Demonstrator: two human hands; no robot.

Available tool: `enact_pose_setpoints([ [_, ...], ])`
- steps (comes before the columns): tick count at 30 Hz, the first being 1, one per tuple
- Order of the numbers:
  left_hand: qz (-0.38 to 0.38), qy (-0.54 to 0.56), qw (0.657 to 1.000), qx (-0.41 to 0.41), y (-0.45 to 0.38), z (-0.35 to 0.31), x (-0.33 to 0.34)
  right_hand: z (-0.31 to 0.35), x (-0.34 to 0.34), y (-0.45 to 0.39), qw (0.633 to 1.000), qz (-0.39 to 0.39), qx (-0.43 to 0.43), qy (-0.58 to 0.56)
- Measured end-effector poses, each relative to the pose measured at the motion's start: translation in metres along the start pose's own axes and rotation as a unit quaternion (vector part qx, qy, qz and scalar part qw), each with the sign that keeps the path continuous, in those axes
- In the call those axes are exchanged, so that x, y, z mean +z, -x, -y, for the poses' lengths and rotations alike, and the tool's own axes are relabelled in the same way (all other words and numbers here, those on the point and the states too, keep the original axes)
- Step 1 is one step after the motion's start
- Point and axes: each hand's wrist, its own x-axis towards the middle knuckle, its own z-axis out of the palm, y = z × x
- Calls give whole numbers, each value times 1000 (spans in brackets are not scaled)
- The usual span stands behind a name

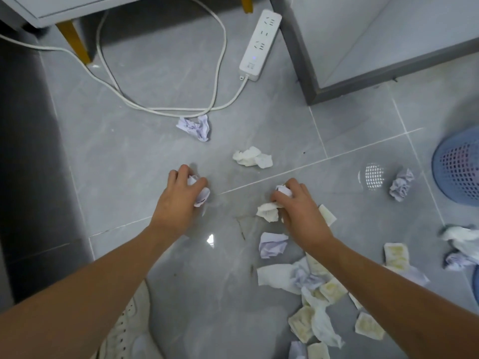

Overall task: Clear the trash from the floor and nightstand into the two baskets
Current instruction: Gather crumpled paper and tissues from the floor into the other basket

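My left hand (178,195) is closed on a crumpled lilac paper ball (201,194) on the grey tile floor. My right hand (298,208) grips a small white paper wad (283,189), with a cream tissue (268,211) under its fingers. Loose on the floor lie a lilac paper ball (195,126), a white tissue (252,157), another lilac ball (272,244) and one more (401,184) beside the blue mesh basket (458,167) at the right edge. A heap of tissues and yellowish pads (316,294) lies at lower right.
A white power strip (259,45) and its looping cable (155,107) lie ahead. A nightstand with yellow legs (75,40) stands at top left, a grey cabinet (363,47) at top right. My white shoe (127,330) is at the bottom. A dark strip runs along the left.
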Motion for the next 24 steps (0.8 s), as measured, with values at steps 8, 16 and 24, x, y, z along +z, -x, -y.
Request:
enact_pose_setpoints([
  [8, -58, 136, 989, -11, 33, -53, -28, 7, -56, 50, 995, -72, 36, -67],
  [16, 11, 226, 965, 133, 54, -246, -116, 18, -188, 155, 952, -198, 154, -173],
  [24, 64, 242, 921, 300, 68, -502, -173, -55, -318, 311, 860, -366, 302, -190],
])
